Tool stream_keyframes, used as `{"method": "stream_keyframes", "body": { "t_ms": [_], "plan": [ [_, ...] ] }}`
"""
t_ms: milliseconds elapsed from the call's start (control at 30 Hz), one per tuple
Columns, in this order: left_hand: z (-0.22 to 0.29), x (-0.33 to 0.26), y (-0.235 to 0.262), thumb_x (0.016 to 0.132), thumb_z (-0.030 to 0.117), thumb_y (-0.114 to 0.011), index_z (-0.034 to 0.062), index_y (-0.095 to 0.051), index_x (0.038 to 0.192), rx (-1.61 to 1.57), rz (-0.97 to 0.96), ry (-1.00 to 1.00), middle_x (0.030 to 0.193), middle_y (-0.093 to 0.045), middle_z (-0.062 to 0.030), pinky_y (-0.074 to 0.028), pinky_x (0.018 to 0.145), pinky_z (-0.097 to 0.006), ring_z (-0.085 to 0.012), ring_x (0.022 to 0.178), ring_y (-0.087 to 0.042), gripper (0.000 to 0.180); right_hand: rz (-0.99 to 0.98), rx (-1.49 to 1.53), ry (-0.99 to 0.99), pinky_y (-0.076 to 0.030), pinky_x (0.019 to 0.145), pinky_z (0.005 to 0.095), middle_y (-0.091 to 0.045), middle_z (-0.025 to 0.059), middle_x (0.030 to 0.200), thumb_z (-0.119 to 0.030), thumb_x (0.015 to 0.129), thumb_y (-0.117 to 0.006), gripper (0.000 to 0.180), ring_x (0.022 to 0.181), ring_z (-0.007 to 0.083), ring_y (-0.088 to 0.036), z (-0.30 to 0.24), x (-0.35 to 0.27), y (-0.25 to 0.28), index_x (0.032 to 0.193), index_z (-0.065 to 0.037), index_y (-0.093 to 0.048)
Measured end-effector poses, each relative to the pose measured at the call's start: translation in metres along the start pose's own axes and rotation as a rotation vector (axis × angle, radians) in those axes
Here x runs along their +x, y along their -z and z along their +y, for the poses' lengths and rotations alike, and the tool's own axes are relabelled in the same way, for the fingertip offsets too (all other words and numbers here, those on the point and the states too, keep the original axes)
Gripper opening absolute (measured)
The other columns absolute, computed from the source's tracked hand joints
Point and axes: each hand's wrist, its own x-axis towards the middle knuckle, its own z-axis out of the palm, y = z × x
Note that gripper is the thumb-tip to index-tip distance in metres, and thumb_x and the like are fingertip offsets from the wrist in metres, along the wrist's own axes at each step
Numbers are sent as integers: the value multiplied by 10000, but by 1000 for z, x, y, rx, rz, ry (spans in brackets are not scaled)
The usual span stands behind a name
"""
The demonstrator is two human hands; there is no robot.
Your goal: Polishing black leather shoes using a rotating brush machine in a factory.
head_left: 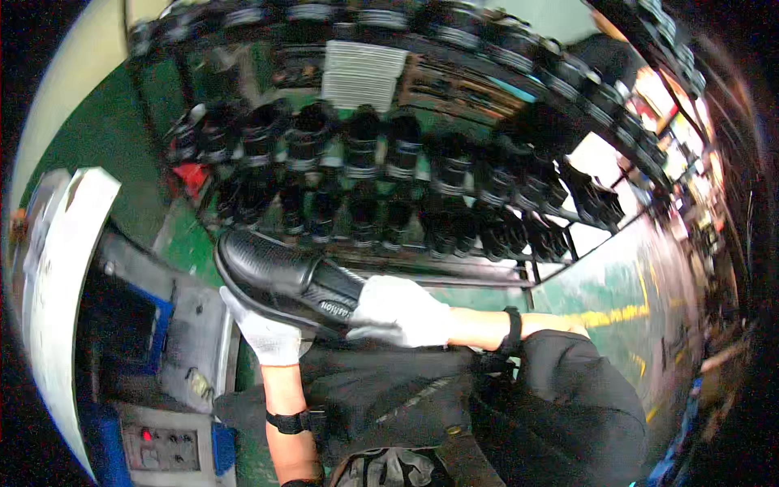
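Observation:
A black leather shoe (280, 276) is held in front of me, its toe pointing up and left. My left hand (264, 333), in a white glove, supports it from underneath near the sole. My right hand (399, 311), also in a white glove, grips the heel end. Both wrists carry black bands.
A curved multi-tier rack (422, 187) filled with several black shoes stands behind the held shoe. A grey machine with a control panel (158, 446) and blue parts sits at lower left, beside a white panel (57, 276). Green floor with yellow lines (625, 312) lies to the right.

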Motion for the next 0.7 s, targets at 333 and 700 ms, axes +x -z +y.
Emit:
{"method": "stream_keyframes", "body": {
  "t_ms": [333,700],
  "plan": [
    [-111,31,-13,942,456,-442,64,-470,1245,328,57,474,1076,-600,-180,-533,750,-411,-302,882,-619,496,754,-511,-692,-443,613,321,-560,84,755,-81,711,-755,201,688,235,-548,22,-193,214,853,-43,-619],
    [-126,26,5,933,428,-472,60,-484,1223,469,300,451,994,-597,-145,-491,686,-365,-256,803,-576,469,278,-936,-899,-477,712,397,-623,122,816,-247,805,-641,173,808,318,-569,202,-324,333,879,-91,-637]
  ]
}}
